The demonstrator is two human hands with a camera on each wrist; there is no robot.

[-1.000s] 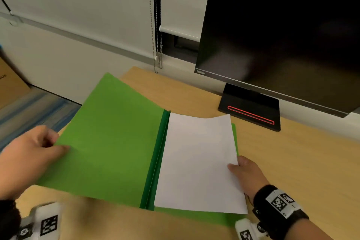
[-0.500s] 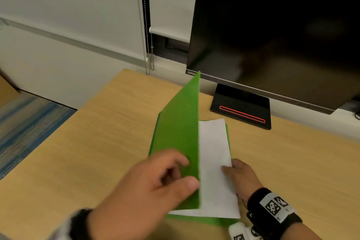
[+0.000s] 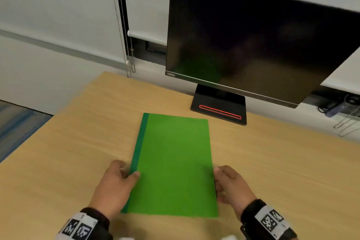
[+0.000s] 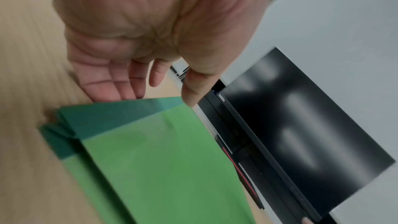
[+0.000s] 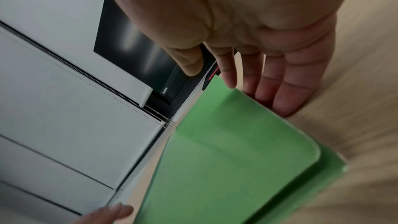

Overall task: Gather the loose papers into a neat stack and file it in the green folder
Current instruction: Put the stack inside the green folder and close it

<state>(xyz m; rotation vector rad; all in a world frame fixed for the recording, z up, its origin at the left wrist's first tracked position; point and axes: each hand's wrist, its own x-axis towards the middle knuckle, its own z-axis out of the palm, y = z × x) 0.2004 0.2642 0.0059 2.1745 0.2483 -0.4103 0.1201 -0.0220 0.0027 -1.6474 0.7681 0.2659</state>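
Observation:
The green folder (image 3: 175, 161) lies closed and flat on the wooden desk (image 3: 78, 142), its dark green spine on the left. No white paper shows; the cover hides whatever is inside. My left hand (image 3: 116, 179) sits at the spine near the front, thumb resting on the cover, fingers straight against the edge (image 4: 107, 89). My right hand (image 3: 228, 183) is against the folder's right edge, with straight fingers (image 5: 286, 98) beside it and the thumb above the cover. The folder (image 4: 161, 159) (image 5: 226, 159) fills the lower part of both wrist views.
A dark monitor (image 3: 253, 45) on a black stand (image 3: 220, 107) rises just behind the folder. Blind cords (image 3: 124, 45) hang at the back left. The desk's left edge drops to a blue carpet (image 3: 17, 122). A wire rack (image 3: 348, 122) is at the far right.
The left hand swung the green cover over from the left and shut the folder on the white papers. Both hands now sit at the closed folder's side edges.

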